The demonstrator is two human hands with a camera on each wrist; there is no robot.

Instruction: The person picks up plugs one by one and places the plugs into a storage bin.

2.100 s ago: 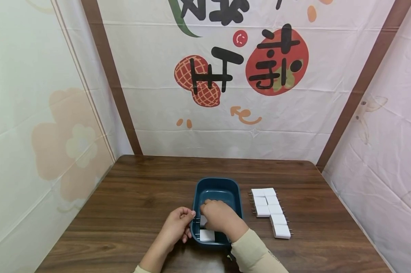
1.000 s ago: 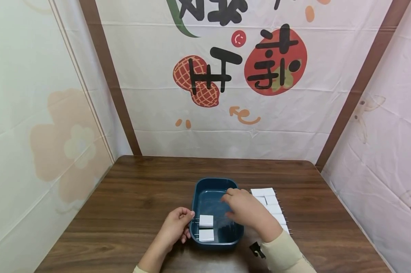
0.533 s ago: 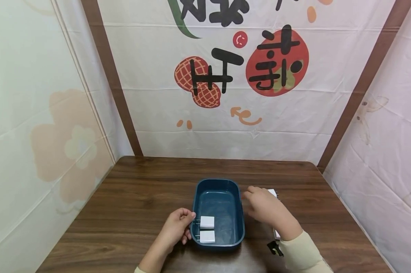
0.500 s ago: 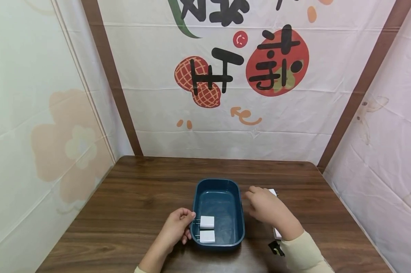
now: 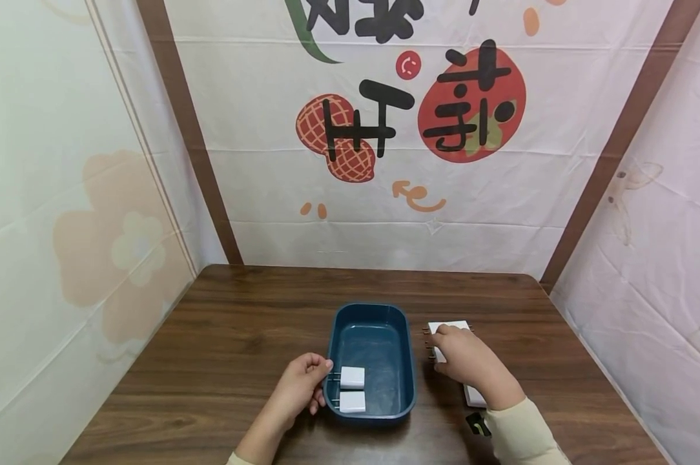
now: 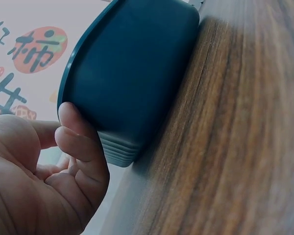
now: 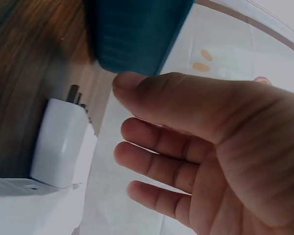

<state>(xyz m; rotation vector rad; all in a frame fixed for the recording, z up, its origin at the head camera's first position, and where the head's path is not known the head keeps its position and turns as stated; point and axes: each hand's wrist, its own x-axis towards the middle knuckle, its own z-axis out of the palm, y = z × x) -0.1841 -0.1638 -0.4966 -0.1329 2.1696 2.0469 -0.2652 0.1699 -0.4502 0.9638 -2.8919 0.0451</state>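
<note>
Head view: The blue tray (image 5: pixel 379 345) sits on the wood-grain table (image 5: pixel 257 323). Two white plug adapters (image 5: pixel 352 377) lie inside it at the near left, one behind the other, prongs toward the left wall. A group of further adapters (image 5: pixel 457 324) lies on the table to the right of the tray, partly covered by the right hand (image 5: pixel 466 361). The left hand (image 5: pixel 300 384) is at the tray's left rim.

Left wrist view: The left hand has its fingers curled and pinches the rim.

Right wrist view: The right hand is spread, thumb apart from three visible fingers, and shows nothing in its grasp. One adapter (image 7: pixel 61 142) is near the fingertips; the forefinger appears hidden, so its contact cannot be confirmed.
</note>
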